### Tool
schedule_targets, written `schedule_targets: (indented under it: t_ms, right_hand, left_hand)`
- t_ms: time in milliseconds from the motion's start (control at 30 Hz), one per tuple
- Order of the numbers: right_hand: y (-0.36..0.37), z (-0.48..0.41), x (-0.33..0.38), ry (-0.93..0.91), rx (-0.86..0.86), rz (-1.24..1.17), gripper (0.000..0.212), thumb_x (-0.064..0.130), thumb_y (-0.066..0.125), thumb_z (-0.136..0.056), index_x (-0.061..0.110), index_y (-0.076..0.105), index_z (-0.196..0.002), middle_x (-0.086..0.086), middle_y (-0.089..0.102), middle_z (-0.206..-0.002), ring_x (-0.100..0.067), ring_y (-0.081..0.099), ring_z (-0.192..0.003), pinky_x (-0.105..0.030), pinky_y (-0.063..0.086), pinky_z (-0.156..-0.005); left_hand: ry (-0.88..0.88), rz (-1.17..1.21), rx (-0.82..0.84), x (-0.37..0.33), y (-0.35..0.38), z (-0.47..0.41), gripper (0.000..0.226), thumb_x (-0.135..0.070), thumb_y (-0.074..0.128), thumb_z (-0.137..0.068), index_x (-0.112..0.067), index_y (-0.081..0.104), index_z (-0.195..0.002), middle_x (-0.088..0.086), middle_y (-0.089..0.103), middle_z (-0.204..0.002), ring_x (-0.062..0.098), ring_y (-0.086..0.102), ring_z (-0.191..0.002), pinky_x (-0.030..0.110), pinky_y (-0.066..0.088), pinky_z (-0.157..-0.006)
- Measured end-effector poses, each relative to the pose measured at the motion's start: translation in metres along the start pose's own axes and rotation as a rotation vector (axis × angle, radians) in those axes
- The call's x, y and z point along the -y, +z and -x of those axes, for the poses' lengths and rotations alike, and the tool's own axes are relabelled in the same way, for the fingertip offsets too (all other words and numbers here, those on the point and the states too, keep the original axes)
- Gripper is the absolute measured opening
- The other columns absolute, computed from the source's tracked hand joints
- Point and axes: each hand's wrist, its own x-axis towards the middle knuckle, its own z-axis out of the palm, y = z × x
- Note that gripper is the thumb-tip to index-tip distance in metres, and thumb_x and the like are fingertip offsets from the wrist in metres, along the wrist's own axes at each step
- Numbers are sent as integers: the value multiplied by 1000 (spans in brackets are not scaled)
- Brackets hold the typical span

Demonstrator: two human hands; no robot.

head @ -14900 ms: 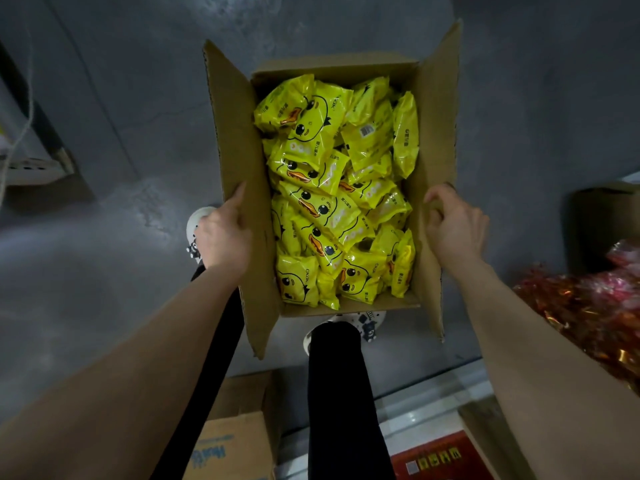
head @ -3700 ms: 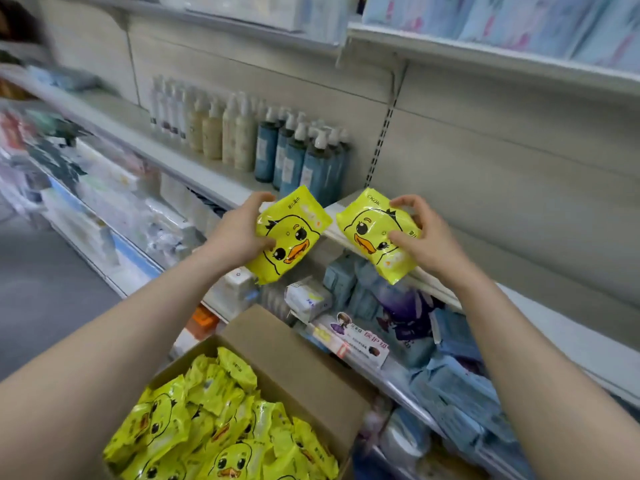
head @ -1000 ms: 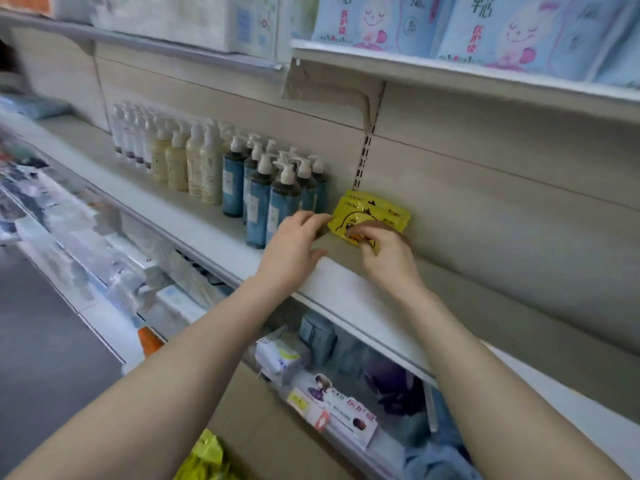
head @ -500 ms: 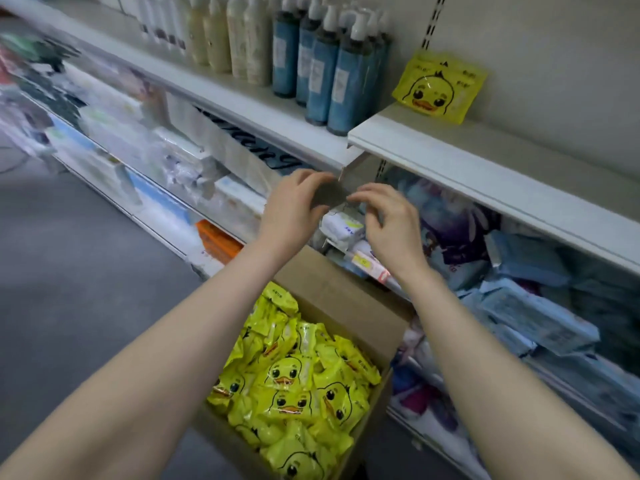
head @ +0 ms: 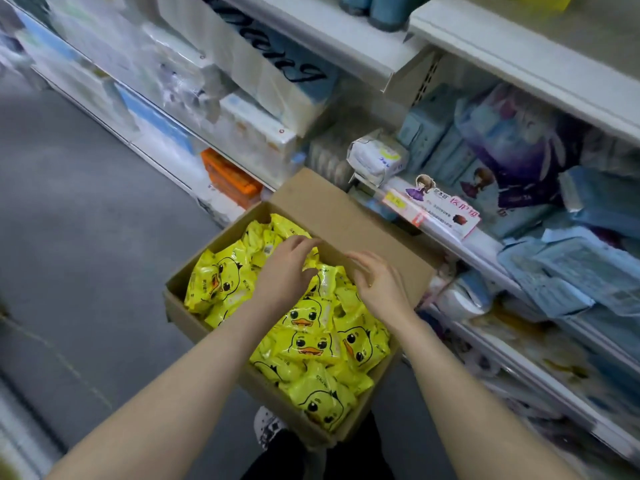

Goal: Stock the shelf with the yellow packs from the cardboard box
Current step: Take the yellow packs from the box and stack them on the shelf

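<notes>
The open cardboard box (head: 346, 216) sits low in front of me, filled with several yellow duck-print packs (head: 308, 341). My left hand (head: 287, 268) hovers over the packs in the far part of the box, fingers spread and empty. My right hand (head: 377, 282) is beside it over the box's right side, fingers apart, holding nothing. The white shelf (head: 519, 60) where packs were put runs across the top right; a yellow corner (head: 540, 0) of a placed pack shows at the top edge.
Lower shelves (head: 485, 244) to the right are packed with blue and purple wrapped goods and a price tag strip. White and orange boxes (head: 232, 178) fill the shelves to the left. Grey floor (head: 86, 237) lies to the left. Blue bottles (head: 377, 8) stand on the upper shelf.
Both hands have come down from the shelf edge to just over the packs in the box. My view has tilted downward, so the stocked shelf has almost left the frame.
</notes>
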Motion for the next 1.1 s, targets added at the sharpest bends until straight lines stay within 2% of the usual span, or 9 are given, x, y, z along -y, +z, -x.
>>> schedule_targets:
  t_ms: [100,233,433,567,700,833,967,1033,1100]
  right_hand:
    - [27,9,-22,68,117,16,46,3,57,-89,27,61,-128,4,61,-130,-16,54,-121,-29,40,-104]
    - [60,18,-44,146,293,94,49,8,55,-93,30,53,-137,4,53,-139,-18,47,-129,-32,37,-105]
    - [100,4,-62,122,492,226,50,14,53,-96,28,45,-143,0,44,-149,-21,40,-135,-30,32,-108]
    - [125,-11,-69,109,592,355,49,31,56,-96,27,44,-143,-5,46,-145,-28,45,-130,-38,37,-106]
    - [140,-20,-70,113,601,476,52,46,55,-94,27,43,-140,-7,46,-140,-31,45,-127,-42,35,-103]
    - [142,-28,-64,133,609,578,66,56,62,-86,23,41,-139,-13,47,-135,-34,45,-125,-43,35,-101]
    - [142,-23,-59,227,671,592,79,58,68,-81,16,38,-141,-14,58,-128,-35,54,-119,-40,42,-93]
    - [139,-24,-55,263,664,572,74,54,69,-82,16,42,-140,-14,61,-126,-34,56,-118,-38,43,-92]
    - [131,-29,-49,259,648,596,62,50,69,-84,15,51,-131,-13,63,-123,-33,54,-119,-37,41,-94]
  left_hand:
    - [-85,-21,102,23,27,18,53,-17,70,-86,-26,52,-135,1,52,-135,23,51,-121,34,45,-89]
    - [-187,-36,249,48,58,40,56,-19,69,-87,-26,48,-139,3,48,-139,24,52,-121,36,46,-93]
    - [-269,-50,447,83,98,62,65,-27,73,-83,-26,44,-142,6,44,-144,27,48,-127,39,46,-98]
    - [-281,-40,541,93,113,68,68,-30,79,-76,-27,50,-137,5,44,-138,25,48,-124,38,47,-96]
    - [-233,-68,551,101,120,71,74,-34,82,-71,-26,51,-138,5,44,-139,25,42,-127,37,41,-102]
    - [-227,-99,540,104,123,72,77,-37,86,-64,-24,52,-132,5,46,-134,28,40,-127,38,36,-106]
    - [-283,-62,504,101,127,79,72,-23,87,-62,-20,51,-125,6,46,-126,29,44,-119,42,45,-94]
    - [-280,-75,479,99,128,82,68,-20,84,-65,-19,51,-125,7,47,-125,29,46,-117,40,46,-91]
    - [-277,-96,474,96,129,82,67,-22,83,-68,-20,50,-127,6,45,-129,28,44,-121,40,47,-91]
